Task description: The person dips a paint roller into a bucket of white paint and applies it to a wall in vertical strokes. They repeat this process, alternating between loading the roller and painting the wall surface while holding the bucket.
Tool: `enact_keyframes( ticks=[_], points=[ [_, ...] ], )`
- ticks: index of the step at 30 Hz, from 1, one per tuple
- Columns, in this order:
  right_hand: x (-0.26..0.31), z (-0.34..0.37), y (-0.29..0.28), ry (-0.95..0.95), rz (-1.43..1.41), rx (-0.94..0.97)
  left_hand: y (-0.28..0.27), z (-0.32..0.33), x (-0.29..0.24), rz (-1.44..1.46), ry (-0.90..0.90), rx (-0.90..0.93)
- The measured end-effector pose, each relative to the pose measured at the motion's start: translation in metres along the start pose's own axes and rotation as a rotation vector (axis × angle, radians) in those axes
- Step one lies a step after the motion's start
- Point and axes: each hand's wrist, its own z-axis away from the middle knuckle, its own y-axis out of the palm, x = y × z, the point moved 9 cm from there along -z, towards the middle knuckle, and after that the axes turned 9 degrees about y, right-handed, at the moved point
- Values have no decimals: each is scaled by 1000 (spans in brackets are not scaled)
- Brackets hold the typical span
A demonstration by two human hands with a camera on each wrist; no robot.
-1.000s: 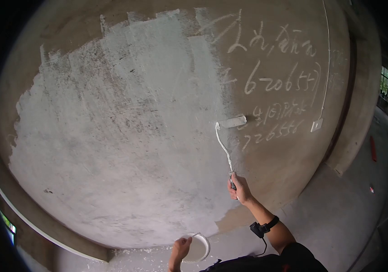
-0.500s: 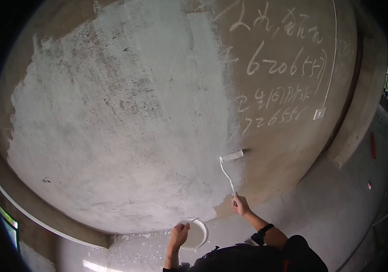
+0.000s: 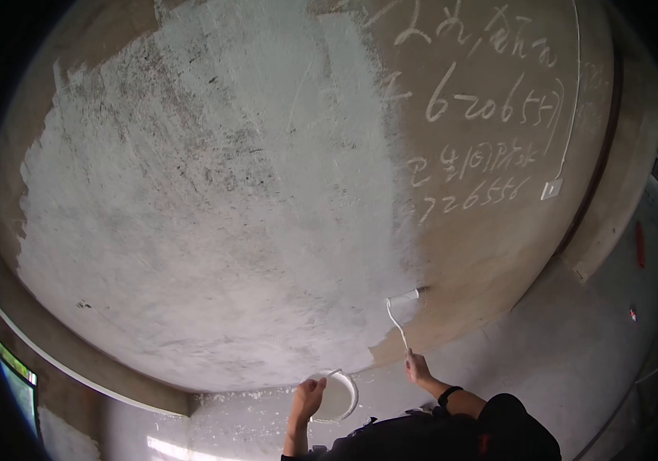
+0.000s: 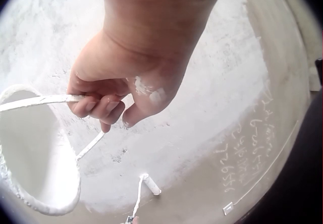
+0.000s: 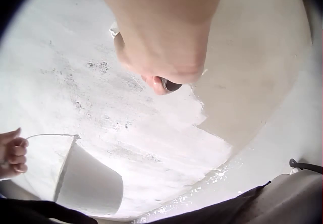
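Note:
My right hand (image 3: 418, 369) grips the handle of a paint roller, whose white roller (image 3: 403, 296) lies against the wall at the edge of the white coat. In the right wrist view the hand (image 5: 161, 52) is curled round the handle end (image 5: 170, 85). My left hand (image 3: 308, 398) holds the bail of a white bucket (image 3: 355, 393); the left wrist view shows the fingers (image 4: 103, 107) hooked round the paint-smeared bail (image 4: 43, 101). The bucket (image 5: 93, 181) hangs tilted below that hand.
Bare brown wall (image 3: 490, 253) with chalk writing lies right of the white coat (image 3: 267, 253). A wall socket (image 3: 551, 189) with a cable is farther right. Paint spatters mark the floor (image 3: 229, 419) along the wall's foot. A red object (image 3: 640, 244) lies on the floor at right.
The roller and my right hand have moved down along the edge of the white coat. The head view has shifted. My left hand still holds the bucket's bail.

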Motion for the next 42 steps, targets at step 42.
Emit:
enact_keyframes(
  ticks=[42],
  points=[
    [652,204,116,-828,-97,327,-21,14,-6,-24,67,-34]
  ],
)
